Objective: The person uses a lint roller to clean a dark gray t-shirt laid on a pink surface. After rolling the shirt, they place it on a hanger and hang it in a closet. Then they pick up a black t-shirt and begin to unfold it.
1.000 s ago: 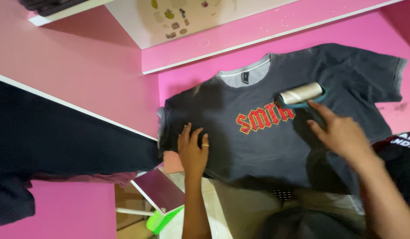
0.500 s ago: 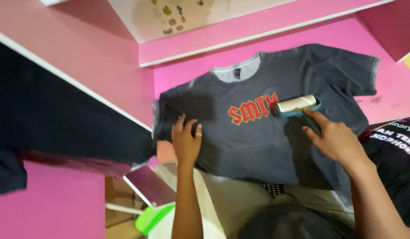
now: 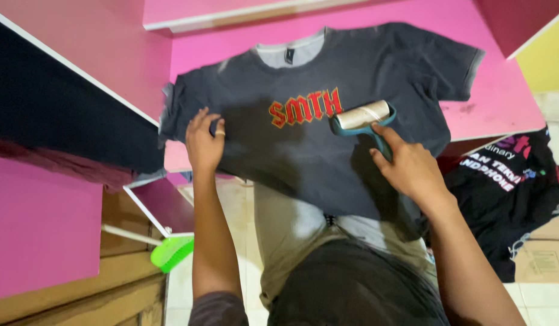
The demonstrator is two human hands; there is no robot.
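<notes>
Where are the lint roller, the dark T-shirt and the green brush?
lint roller (image 3: 364,116), head view, on its pale sticky drum.
T-shirt (image 3: 376,60), head view, on the bare dark chest cloth above the print.
green brush (image 3: 170,252), head view, on its bright green head below the table.

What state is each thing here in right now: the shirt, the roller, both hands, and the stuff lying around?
T-shirt: spread flat on the pink table, front up, hem hanging over the edge.
Lint roller: lying on the shirt, held by its handle.
Right hand: closed around the roller handle.
Left hand: open, flat on the shirt.
Black shirt: crumpled beside the table.
Green brush: lying low by the floor.
</notes>
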